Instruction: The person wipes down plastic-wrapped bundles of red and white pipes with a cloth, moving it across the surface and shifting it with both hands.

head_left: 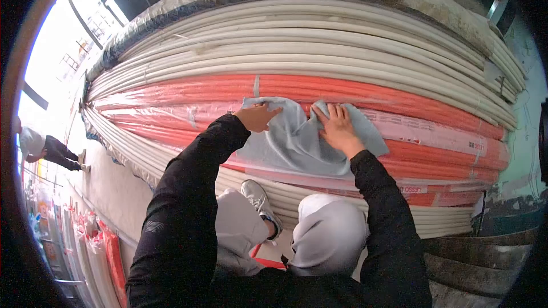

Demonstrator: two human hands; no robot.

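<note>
Black sleeves (182, 199) extend forward from your body, on either side of your light-clad knee (334, 231), to two bare hands upon a grey-blue cloth (294, 142). Relative to the hands, the cloth lies directly beneath them and in contact with both, the greater part spreading on the side toward you; its long axis runs left to right across your front, roughly parallel to the pipes below. Neither hand is nearer than the other: your left hand (257, 118) rests at the far left corner, fingers directed inward, though whether it pinches the fabric or merely presses it cannot be told; your right hand (340, 132) lies right of centre near the far edge, thumb and fingers spread over the fabric, with a further portion of cloth extending beyond it to the right. The cloth is draped over plastic-wrapped red pipes (194, 88), bordered on the far side by pale pipes (274, 40). Appearance of the cloth: thin, soft and matt, uneven in outline, fairly smooth toward the right end, with curved folds and a raised ruck between the hands, and a notch in the far edge there.
</note>
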